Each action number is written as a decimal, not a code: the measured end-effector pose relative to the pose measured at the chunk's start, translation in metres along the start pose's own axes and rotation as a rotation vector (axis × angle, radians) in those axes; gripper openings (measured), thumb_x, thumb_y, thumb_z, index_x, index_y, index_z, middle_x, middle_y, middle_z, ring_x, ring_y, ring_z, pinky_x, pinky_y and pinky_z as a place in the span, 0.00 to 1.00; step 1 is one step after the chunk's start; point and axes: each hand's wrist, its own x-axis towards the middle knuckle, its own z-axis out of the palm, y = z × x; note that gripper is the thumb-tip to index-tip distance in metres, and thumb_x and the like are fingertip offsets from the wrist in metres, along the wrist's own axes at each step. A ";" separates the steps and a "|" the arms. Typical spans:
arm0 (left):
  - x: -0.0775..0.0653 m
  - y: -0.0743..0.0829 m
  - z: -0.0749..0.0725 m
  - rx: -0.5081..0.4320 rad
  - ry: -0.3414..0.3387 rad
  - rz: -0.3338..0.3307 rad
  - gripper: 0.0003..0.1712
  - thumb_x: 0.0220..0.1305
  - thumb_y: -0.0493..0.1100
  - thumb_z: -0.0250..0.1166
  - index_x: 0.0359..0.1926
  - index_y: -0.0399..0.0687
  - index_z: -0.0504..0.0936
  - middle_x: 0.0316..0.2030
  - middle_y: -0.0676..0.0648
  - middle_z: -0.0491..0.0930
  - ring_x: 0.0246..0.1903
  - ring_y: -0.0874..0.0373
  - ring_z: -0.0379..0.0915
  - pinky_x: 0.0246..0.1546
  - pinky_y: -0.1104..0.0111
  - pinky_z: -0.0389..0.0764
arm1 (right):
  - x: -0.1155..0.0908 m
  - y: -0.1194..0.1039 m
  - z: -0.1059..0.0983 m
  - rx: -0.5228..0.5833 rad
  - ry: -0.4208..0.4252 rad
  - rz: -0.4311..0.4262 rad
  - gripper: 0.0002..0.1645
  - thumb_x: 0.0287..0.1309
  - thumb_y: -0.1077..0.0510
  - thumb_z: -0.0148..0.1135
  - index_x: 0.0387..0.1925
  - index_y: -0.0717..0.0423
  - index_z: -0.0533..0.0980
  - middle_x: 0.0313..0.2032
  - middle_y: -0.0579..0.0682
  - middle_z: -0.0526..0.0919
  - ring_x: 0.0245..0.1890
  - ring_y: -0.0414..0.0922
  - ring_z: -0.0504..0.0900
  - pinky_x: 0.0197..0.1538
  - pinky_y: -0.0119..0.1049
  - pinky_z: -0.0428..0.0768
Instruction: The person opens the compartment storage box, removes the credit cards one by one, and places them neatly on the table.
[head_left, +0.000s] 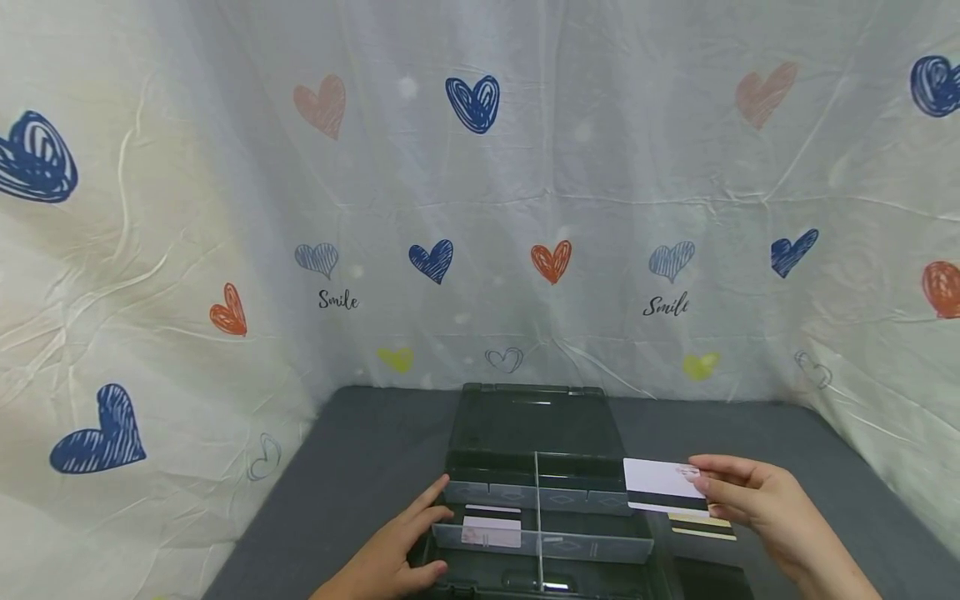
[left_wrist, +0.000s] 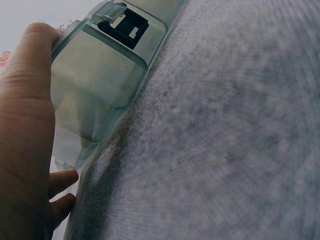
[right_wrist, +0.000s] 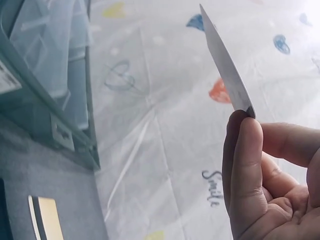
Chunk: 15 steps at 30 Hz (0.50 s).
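Observation:
Between thumb and fingers my right hand pinches a white card with a black stripe, raised just above the right side of a clear plastic box. In the right wrist view the card appears nearly edge-on. The compartment box stands with its lid tipped back. Another striped white card sits in a left compartment, partly behind a divider. My left hand rests with spread fingers on the box's left side; in the left wrist view, its thumb lies along the box edge.
A yellowish card with a dark stripe lies on the grey tabletop right of the box. Nearer the front is a dark flat item, its kind unclear. A heart-patterned curtain hangs behind the table.

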 end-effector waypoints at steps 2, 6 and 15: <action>0.000 0.000 0.000 -0.003 -0.004 -0.005 0.28 0.73 0.53 0.65 0.70 0.56 0.74 0.82 0.51 0.45 0.73 0.46 0.61 0.55 0.47 0.78 | 0.001 0.002 -0.006 0.002 0.000 0.008 0.22 0.67 0.57 0.69 0.58 0.63 0.81 0.43 0.40 0.88 0.40 0.40 0.85 0.44 0.39 0.85; 0.000 0.000 0.000 -0.003 -0.010 -0.014 0.28 0.73 0.54 0.65 0.70 0.57 0.73 0.82 0.51 0.45 0.72 0.46 0.61 0.55 0.47 0.78 | 0.003 0.007 -0.020 0.032 0.010 -0.014 0.14 0.68 0.61 0.67 0.53 0.58 0.85 0.41 0.39 0.88 0.37 0.40 0.85 0.41 0.38 0.85; 0.000 0.000 0.000 -0.004 -0.009 -0.011 0.28 0.73 0.54 0.65 0.70 0.57 0.73 0.82 0.51 0.45 0.72 0.46 0.61 0.54 0.48 0.78 | 0.003 0.013 -0.051 0.092 0.067 -0.008 0.15 0.69 0.63 0.65 0.40 0.38 0.89 0.39 0.33 0.87 0.35 0.38 0.84 0.38 0.33 0.84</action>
